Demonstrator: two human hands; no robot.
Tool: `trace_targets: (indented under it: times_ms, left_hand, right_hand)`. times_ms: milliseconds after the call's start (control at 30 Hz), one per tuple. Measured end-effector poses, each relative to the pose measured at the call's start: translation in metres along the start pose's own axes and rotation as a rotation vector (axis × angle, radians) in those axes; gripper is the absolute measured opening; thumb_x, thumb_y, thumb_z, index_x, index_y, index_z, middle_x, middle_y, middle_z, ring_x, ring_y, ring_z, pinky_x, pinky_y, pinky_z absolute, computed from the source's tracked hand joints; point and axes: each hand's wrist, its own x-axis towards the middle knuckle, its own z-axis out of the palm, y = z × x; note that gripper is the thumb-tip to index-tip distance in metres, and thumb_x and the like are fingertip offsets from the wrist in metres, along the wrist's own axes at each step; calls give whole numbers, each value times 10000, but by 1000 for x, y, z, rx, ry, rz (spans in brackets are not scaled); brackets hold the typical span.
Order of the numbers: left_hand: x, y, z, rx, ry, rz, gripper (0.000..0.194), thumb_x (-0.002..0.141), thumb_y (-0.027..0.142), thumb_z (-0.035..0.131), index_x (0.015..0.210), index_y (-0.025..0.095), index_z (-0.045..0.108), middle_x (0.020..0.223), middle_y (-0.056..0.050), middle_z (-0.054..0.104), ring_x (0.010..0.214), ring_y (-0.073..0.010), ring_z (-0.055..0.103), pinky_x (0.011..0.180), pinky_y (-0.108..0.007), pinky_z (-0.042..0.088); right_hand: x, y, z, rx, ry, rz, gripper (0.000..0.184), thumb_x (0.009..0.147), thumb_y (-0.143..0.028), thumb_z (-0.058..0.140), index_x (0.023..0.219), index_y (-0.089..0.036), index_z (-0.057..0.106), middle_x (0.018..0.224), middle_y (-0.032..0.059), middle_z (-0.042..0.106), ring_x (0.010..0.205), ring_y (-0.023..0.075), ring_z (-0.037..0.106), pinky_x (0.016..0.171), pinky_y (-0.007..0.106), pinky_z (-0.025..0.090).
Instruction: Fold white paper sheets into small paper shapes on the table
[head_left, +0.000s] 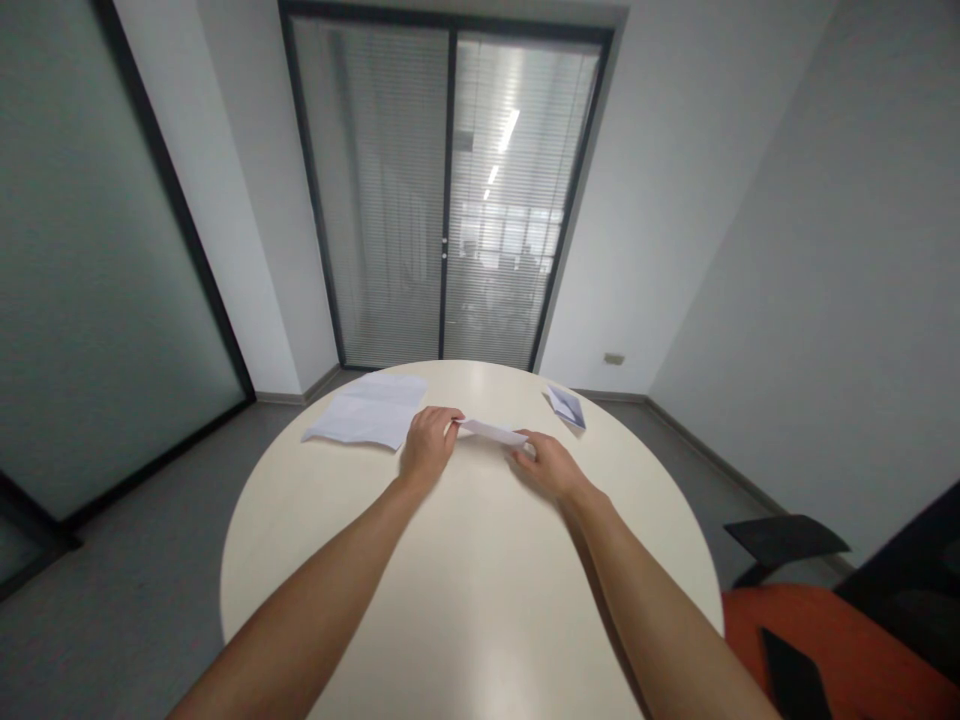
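Between my hands, over the far half of the round table (pixel 480 540), is a folded piece of white paper (pixel 491 432). My left hand (pixel 433 440) pinches its left end with thumb and fingers. At the right end, my right hand (pixel 546 460) grips it, fingers closed on the edge. How many layers the paper has cannot be made out. Left of my left hand, a stack or sheet of white paper (pixel 367 408) with creases lies flat. A small folded paper piece (pixel 566 407) rests near the table's far right edge, apart from my right hand.
An orange chair (pixel 802 640) with a black armrest (pixel 787 540) stands close to the table on the right. Behind the table are glass doors (pixel 450 200) with blinds. A frosted glass panel (pixel 97 250) is at the left.
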Motion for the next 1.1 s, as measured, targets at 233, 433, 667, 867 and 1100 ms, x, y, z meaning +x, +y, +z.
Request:
trace_targets:
  times_ms: [233,433,667,867,1100]
  left_hand:
    - [4,-9,4,-172,136,-201,99,942,212,559,981,223,649,997,-46,731,974,-216,662,917,-342,493]
    - [5,-10,3,-209,108,-365,131,935,307,567,962,218,660,937,-36,741,846,-186,662,773,-277,490]
    - [1,-17,11,-101,-60,-444,124,886,321,624,937,228,687,938,-34,759,756,-177,670,708,-270,489]
    - [-6,-12,11,87,-268,-377,115,895,335,618,919,259,702,937,-34,770,829,-218,704,712,-298,500]
    - [-10,-1,7,282,-377,-130,170,893,224,598,1029,227,701,1020,-77,744,978,-263,679,816,-361,529]
  right_hand:
    - [1,8,3,54,71,117,231,911,-334,571,1073,-243,709,1064,61,765,928,249,693,862,367,510]
    - [5,18,6,183,253,166,335,906,-404,566,1160,-213,671,1059,95,736,886,244,661,810,378,523]
    - [5,34,17,257,361,279,483,879,-431,587,1300,-194,583,1033,106,692,792,216,645,740,343,527]
    - [-1,39,18,51,217,407,459,866,-352,625,1300,-213,582,922,70,700,770,221,664,704,320,495]
    - [-6,37,19,-137,153,372,394,849,-251,646,1241,-211,622,1066,102,726,919,251,677,765,332,494]
